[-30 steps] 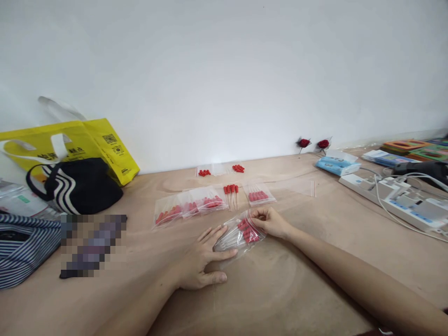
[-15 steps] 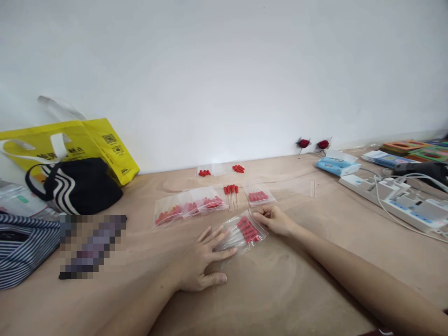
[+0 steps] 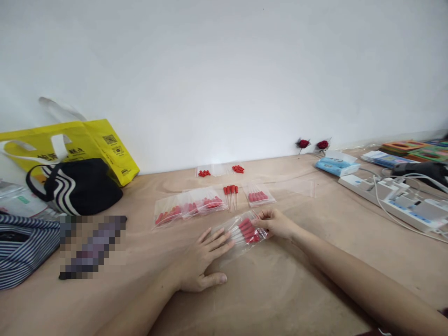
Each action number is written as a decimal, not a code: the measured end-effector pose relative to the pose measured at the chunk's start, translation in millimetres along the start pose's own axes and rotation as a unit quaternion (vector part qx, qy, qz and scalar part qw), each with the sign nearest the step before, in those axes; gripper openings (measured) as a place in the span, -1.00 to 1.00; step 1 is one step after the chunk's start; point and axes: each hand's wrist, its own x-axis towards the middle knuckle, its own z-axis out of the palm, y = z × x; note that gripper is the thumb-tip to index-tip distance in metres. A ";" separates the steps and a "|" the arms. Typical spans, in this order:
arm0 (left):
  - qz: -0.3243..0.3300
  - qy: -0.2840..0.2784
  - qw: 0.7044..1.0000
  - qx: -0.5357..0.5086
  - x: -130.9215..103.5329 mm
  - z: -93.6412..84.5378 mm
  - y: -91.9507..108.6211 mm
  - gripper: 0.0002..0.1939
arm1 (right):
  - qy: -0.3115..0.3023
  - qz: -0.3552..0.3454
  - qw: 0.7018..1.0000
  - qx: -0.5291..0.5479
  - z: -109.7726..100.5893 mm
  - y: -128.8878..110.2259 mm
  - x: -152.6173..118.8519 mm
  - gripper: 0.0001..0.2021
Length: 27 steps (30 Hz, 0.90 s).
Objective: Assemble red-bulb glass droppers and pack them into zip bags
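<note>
A clear zip bag [image 3: 229, 254] lies on the table, with several droppers [image 3: 247, 228] inside, their red rubber bulbs toward the right and thin clear stems toward the left. My left hand [image 3: 203, 261] rests flat with fingers spread, its fingertips on the left part of the bag. At the bag's right edge, my right hand [image 3: 276, 224] pinches the plastic between thumb and fingers, close to the red bulbs. Just beyond, several loose droppers [image 3: 231, 190] lie side by side, between a filled bag [image 3: 259, 196] and a row of overlapping filled bags [image 3: 191, 205].
Against the wall lie further red bulbs [image 3: 238, 169] on thin bags. On the left are a yellow bag [image 3: 119, 158], a black pouch [image 3: 91, 186] and striped cloth [image 3: 28, 247]. To the right stand a tissue pack [image 3: 336, 165] and a power strip [image 3: 402, 205] with cables.
My right hand has shifted slightly, its fingers now over the bag's right edge nearer the bulbs. My left fingers have moved a little closer together. The bag lies slightly differently.
</note>
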 end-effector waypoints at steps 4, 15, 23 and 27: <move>0.002 -0.001 1.000 -0.002 0.0 -1.1 1.5 -0.31 | 0.023 0.022 0.998 0.050 7.0 -3.4 -4.0 -0.70; 0.011 0.033 0.999 -0.017 -0.9 2.7 -2.0 -0.32 | -0.026 0.013 0.990 0.137 2.4 6.2 2.9 -0.74; -0.031 0.067 0.997 -0.035 -4.7 7.6 -3.0 -0.19 | 0.048 -0.173 0.970 0.166 -42.4 -12.6 5.1 -0.70; -0.048 0.062 0.996 -0.043 -4.9 6.7 -0.7 -0.20 | 0.218 -0.213 0.925 0.225 -60.4 -9.2 30.6 -0.68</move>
